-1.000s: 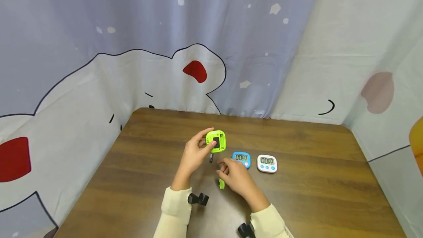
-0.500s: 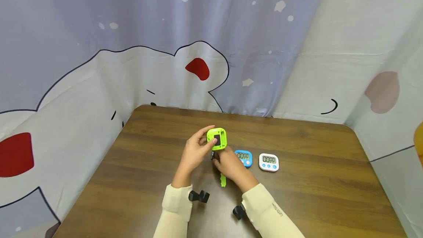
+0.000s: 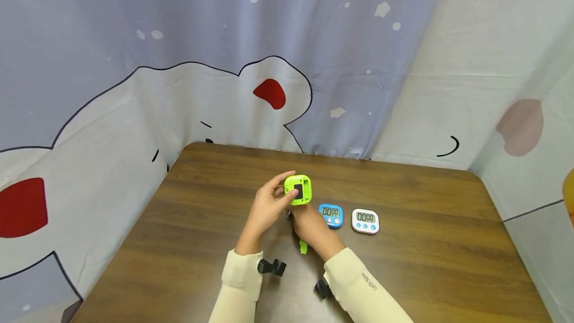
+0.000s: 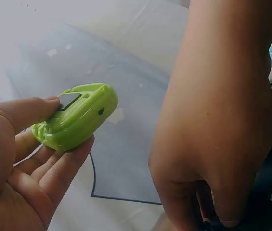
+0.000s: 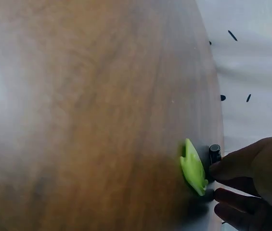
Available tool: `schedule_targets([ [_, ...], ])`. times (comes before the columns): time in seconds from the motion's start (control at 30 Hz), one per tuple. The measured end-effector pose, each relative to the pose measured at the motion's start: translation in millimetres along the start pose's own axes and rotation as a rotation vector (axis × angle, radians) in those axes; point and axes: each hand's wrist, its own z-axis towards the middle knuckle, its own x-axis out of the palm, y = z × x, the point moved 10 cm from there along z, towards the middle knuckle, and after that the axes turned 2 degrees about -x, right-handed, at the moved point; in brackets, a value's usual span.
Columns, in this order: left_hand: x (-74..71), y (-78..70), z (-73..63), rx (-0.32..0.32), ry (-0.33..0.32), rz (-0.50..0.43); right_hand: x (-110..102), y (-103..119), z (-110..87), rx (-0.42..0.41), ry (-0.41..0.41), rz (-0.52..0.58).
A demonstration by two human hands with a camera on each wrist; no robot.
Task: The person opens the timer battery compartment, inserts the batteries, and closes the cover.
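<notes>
My left hand (image 3: 268, 208) holds up a lime-green digital timer (image 3: 303, 181), thumb on its back and fingers beneath. The timer's back faces up with its battery compartment uncovered; a dark square sits beside it under the thumb. Below and behind the timer, my right hand (image 3: 314, 227) reaches down to the table with curled fingers. Its fingertips pinch a small dark battery (image 5: 214, 153), whose round end shows in the right wrist view; the rest is covered by the fingers. The green battery cover (image 5: 193, 168) lies on the table just beside those fingertips.
A blue timer (image 3: 331, 216) lies right of my right hand, and a white timer (image 3: 365, 222) lies farther right. Both show zeros. The wooden table (image 3: 430, 253) ends at a printed curtain (image 3: 215, 103) at the back and sides.
My right hand has moved left and forward from above the green cover to the battery, and its fingers have closed in there. The left hand keeps holding the green timer nearly still.
</notes>
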Motion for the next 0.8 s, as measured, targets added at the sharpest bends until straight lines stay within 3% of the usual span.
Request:
schedule_targets([
  [0.27,0.0,-0.6,-0.2,0.002,0.003,-0.013,0.8,0.5,-0.3,0.035,-0.006,-0.02],
  [0.57,-1.4,-0.4,0.4,0.021,-0.007,0.017,-0.3,6.6,-4.6,-0.024,-0.037,-0.066],
  [0.8,-1.9,31.1,8.8,-0.001,-0.02,-0.014,2.1,7.8,-8.5,-0.032,-0.039,-0.087],
])
